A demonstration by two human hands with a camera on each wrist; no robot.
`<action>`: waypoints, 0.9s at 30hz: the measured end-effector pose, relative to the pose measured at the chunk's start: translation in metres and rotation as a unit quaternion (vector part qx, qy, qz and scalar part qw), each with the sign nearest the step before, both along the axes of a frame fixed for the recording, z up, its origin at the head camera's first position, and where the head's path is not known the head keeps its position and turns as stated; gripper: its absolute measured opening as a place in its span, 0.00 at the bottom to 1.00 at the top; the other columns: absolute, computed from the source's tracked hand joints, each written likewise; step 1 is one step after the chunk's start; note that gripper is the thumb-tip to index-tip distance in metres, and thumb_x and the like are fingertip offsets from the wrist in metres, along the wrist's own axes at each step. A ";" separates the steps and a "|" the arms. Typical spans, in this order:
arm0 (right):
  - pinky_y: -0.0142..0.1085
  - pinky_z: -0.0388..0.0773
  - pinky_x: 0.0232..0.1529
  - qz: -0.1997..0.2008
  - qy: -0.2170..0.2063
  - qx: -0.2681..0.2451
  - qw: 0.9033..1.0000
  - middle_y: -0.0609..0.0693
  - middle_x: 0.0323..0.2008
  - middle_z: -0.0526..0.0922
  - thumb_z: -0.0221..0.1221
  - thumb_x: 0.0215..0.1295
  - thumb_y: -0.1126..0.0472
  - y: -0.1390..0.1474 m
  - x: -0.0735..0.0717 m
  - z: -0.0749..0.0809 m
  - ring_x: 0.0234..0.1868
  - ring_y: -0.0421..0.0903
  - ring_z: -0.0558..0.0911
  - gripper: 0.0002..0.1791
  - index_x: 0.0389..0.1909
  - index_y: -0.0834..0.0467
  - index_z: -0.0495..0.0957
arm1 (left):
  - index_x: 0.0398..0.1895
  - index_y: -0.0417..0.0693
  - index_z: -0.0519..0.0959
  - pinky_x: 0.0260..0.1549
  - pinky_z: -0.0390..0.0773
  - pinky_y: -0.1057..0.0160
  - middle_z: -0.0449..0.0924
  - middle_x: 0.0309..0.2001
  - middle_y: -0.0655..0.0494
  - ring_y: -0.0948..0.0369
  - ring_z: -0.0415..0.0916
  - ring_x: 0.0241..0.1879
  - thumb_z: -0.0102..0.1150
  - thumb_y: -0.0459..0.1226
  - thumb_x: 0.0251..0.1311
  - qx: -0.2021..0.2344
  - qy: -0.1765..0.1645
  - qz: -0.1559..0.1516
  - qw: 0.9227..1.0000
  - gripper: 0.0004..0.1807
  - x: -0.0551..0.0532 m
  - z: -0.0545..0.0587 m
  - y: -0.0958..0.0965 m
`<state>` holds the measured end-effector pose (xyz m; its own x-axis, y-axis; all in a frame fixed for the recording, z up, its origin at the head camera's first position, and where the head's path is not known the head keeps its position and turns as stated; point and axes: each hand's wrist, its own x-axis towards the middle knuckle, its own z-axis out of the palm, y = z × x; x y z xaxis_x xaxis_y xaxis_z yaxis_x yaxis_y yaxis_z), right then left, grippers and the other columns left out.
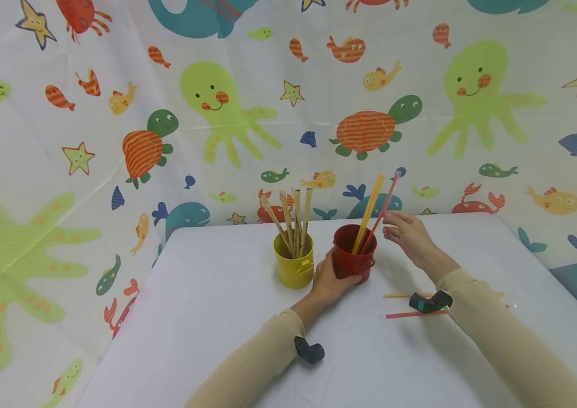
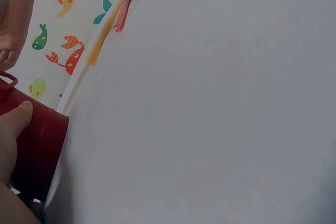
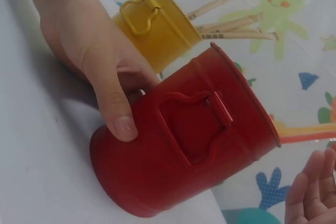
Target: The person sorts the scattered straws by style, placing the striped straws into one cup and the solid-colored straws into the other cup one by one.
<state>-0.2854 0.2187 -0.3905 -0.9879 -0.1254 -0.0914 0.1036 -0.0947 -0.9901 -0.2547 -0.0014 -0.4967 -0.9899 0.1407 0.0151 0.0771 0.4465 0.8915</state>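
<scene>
My left hand [image 1: 328,283] grips a small red metal bucket [image 1: 351,268], with the thumb across its near wall. A yellow straw [image 1: 368,212] and a red straw [image 1: 385,205] in a clear wrapper stand slanted in it, their tops well above the rim. Just right of the red straw is my right hand [image 1: 411,238], its fingers loosely extended and nothing gripped in them. The right wrist view shows those fingers [image 3: 314,187] close beside the straws, apart from the bucket's wall. The bucket's wire handle [image 3: 176,145] lies folded against its side.
Left of the red bucket stands a yellow bucket [image 1: 288,274] holding several paper-wrapped sticks [image 1: 305,218]. On the white table [image 1: 207,300], a yellow straw [image 1: 395,295] and a red straw [image 1: 406,314] lie under my right forearm. A sea-animal curtain [image 1: 309,68] hangs behind the table.
</scene>
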 end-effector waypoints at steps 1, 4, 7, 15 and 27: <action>0.23 0.81 0.50 0.002 0.000 0.001 1.000 0.41 0.45 0.75 0.54 0.77 0.51 0.002 0.000 0.000 0.39 0.32 0.80 0.17 0.59 0.55 0.69 | 0.77 0.59 0.56 0.69 0.72 0.45 0.69 0.72 0.57 0.55 0.65 0.72 0.74 0.47 0.56 -0.001 -0.001 0.000 1.000 0.49 0.000 0.000 0.000; 0.23 0.81 0.49 0.010 0.004 0.014 1.000 0.41 0.45 0.74 0.53 0.77 0.51 0.007 0.002 0.001 0.39 0.31 0.80 0.24 0.65 0.61 0.67 | 0.77 0.59 0.56 0.69 0.73 0.46 0.69 0.72 0.57 0.55 0.65 0.72 0.74 0.46 0.56 -0.003 0.001 0.001 1.000 0.49 0.000 0.001 -0.001; 0.21 0.81 0.48 0.011 0.006 0.039 0.999 0.41 0.46 0.74 0.53 0.77 0.49 0.012 0.004 0.002 0.40 0.32 0.80 0.29 0.68 0.64 0.64 | 0.78 0.59 0.55 0.68 0.73 0.45 0.68 0.72 0.57 0.55 0.64 0.72 0.73 0.46 0.56 -0.008 -0.001 0.002 1.000 0.49 0.000 0.002 -0.001; 0.21 0.81 0.48 0.025 0.028 0.146 0.989 0.36 0.43 0.78 0.54 0.76 0.47 0.028 0.012 0.000 0.40 0.33 0.81 0.28 0.64 0.63 0.69 | 0.78 0.58 0.55 0.69 0.72 0.45 0.68 0.72 0.57 0.54 0.64 0.73 0.73 0.47 0.57 -0.011 -0.001 0.002 1.000 0.49 0.000 0.003 -0.001; 0.24 0.82 0.46 0.096 0.081 0.295 0.947 0.64 0.56 0.81 0.52 0.78 0.52 0.058 0.033 -0.019 0.44 0.40 0.85 0.27 0.65 0.70 0.71 | 0.77 0.59 0.56 0.68 0.74 0.45 0.69 0.71 0.57 0.55 0.64 0.72 0.73 0.47 0.57 -0.006 0.002 -0.002 1.000 0.48 0.001 0.002 -0.001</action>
